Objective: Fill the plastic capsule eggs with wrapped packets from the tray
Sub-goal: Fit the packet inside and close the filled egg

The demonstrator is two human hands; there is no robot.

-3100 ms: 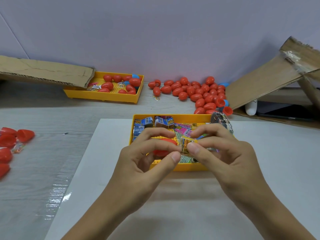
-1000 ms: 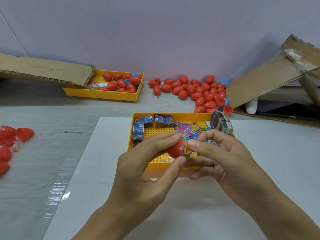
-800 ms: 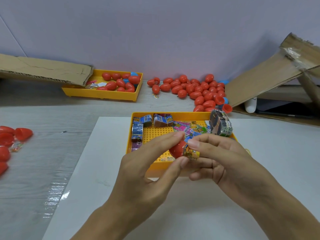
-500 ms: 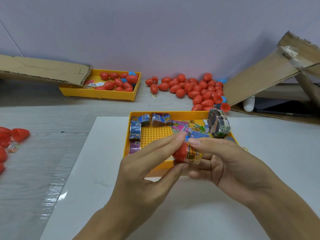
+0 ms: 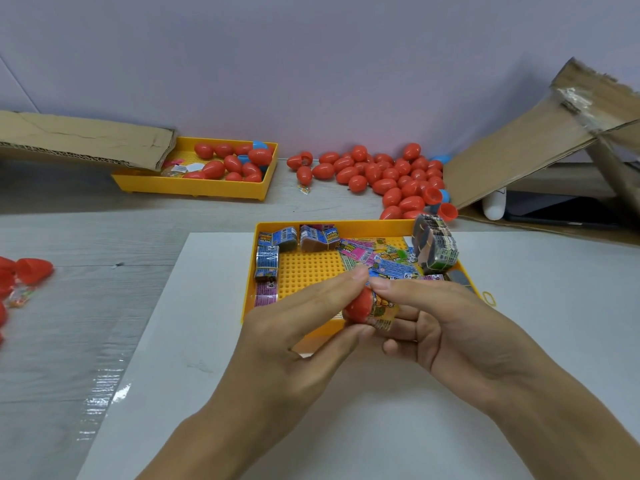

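Red capsule half (image 5: 359,308) pinched in left hand (image 5: 298,341), right hand (image 5: 446,327) fingers clamped on wrapped packet (image 5: 382,311) at its mouth, over yellow tray (image 5: 250,289).

1. We see our left hand (image 5: 304,327) pinching a red capsule half (image 5: 360,308) between thumb and forefinger.
2. Our right hand (image 5: 446,323) grips a wrapped packet (image 5: 382,311) that sits partly inside the half.
3. Just behind both hands, a yellow tray (image 5: 250,282) of packets rests on a white sheet (image 5: 194,341).
4. Farther back on the table (image 5: 86,244), red eggs (image 5: 388,171) lie heaped beside a second yellow tray (image 5: 194,184).
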